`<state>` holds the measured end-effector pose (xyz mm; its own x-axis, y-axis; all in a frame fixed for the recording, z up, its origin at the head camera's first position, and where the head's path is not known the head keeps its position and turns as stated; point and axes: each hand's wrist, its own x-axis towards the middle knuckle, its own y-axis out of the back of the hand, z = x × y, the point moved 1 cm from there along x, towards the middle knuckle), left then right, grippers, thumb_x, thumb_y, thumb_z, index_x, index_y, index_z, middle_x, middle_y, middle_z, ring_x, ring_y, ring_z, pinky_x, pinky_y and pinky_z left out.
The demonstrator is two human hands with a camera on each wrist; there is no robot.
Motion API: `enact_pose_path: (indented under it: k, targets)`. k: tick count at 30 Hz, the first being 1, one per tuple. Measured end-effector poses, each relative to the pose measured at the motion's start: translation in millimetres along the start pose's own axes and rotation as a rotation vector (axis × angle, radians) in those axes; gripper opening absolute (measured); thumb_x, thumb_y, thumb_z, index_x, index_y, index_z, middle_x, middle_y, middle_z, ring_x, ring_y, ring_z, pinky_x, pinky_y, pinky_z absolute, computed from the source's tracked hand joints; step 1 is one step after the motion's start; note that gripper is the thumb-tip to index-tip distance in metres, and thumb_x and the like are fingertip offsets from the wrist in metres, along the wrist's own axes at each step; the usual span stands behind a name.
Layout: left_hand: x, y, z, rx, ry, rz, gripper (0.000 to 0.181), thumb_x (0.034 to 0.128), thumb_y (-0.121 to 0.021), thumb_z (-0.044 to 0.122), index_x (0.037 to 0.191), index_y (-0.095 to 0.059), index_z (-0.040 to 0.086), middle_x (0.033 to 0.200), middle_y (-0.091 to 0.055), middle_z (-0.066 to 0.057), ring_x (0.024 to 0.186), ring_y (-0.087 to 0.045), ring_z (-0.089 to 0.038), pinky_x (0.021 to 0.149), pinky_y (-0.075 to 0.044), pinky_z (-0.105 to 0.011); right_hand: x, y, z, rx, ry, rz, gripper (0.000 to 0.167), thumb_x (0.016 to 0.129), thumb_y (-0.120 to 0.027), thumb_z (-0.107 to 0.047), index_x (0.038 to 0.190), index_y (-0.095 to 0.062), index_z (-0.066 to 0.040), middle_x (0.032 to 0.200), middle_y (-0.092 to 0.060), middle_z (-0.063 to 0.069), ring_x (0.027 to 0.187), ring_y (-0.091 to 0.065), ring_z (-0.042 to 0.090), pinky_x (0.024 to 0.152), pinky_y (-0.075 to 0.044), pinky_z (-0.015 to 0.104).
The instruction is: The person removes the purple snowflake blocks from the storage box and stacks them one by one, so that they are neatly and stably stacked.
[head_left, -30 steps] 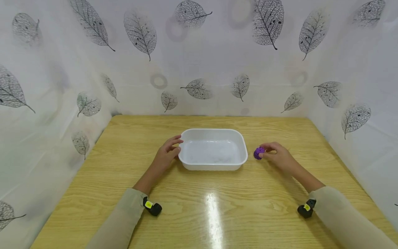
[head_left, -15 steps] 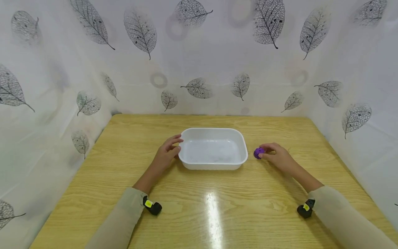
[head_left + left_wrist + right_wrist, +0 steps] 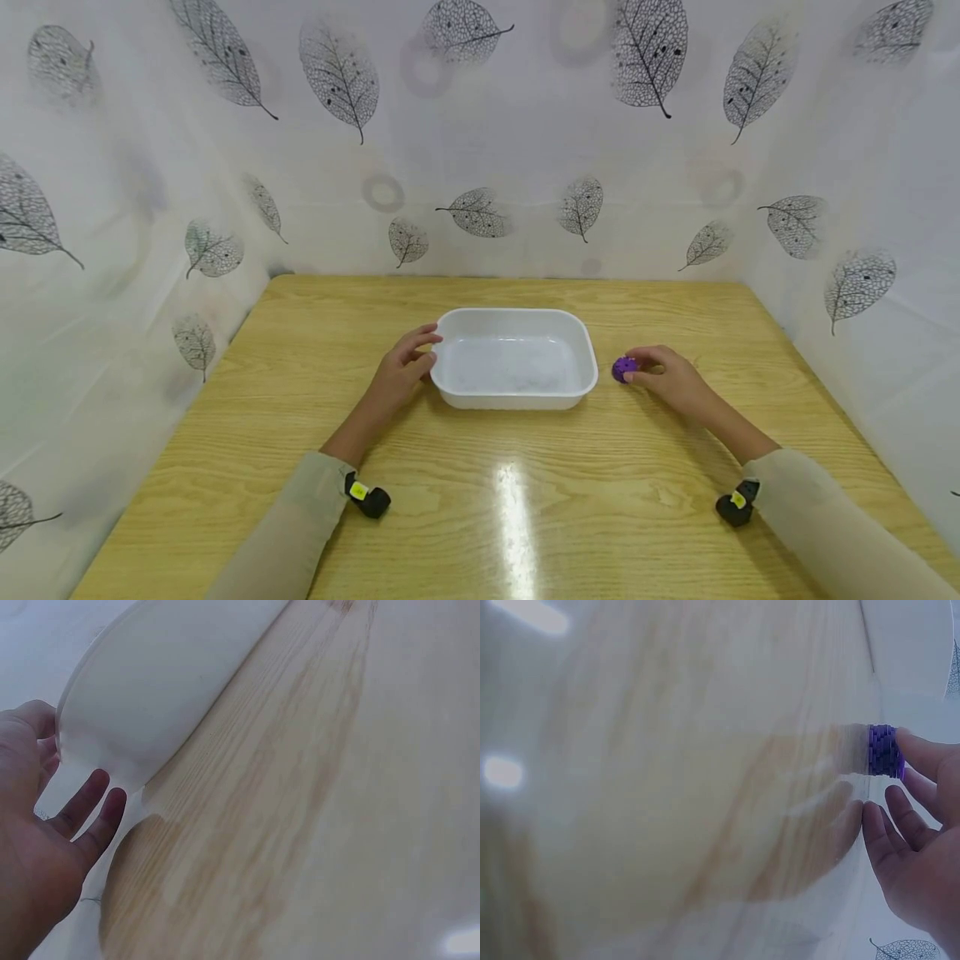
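A white rectangular plastic basin (image 3: 517,367) stands in the middle of the wooden table. My left hand (image 3: 401,367) holds its left end, thumb and fingertips at the rim; in the left wrist view two fingers of the left hand (image 3: 52,832) reach out below the basin's end wall (image 3: 150,682). To the right of the basin, and apart from it, sits a small round purple object (image 3: 623,368) with a notched, ridged side. My right hand (image 3: 667,379) pinches this purple object (image 3: 885,751) between thumb and fingers at table level. Its exact kind is unclear.
Bare wooden tabletop (image 3: 420,517) surrounds both things, with a bright light reflection near the front. A white curtain (image 3: 495,150) with leaf prints hangs behind the table and on both sides. A black camera (image 3: 367,500) is strapped to each wrist.
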<state>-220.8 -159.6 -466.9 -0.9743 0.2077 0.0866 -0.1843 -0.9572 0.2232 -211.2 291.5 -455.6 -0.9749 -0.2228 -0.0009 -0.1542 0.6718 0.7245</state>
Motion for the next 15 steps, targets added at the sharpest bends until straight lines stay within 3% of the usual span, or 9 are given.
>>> enact_pose_path:
  k: [15]
  targets:
    - [1.0,-0.2,1.4,0.007,-0.003,0.003,0.034,0.1033,-0.055,0.018,0.136,-0.06,0.009,0.158,-0.04,0.005,0.114,-0.06,-0.029,0.079,-0.055,-0.023,-0.4,2.8,1.2,-0.024,0.005,0.011,0.051,0.1,-0.064,-0.027,0.139,-0.053,0.004,0.127,-0.057,0.026,0.119,-0.055,0.042,0.101,-0.048,0.058]
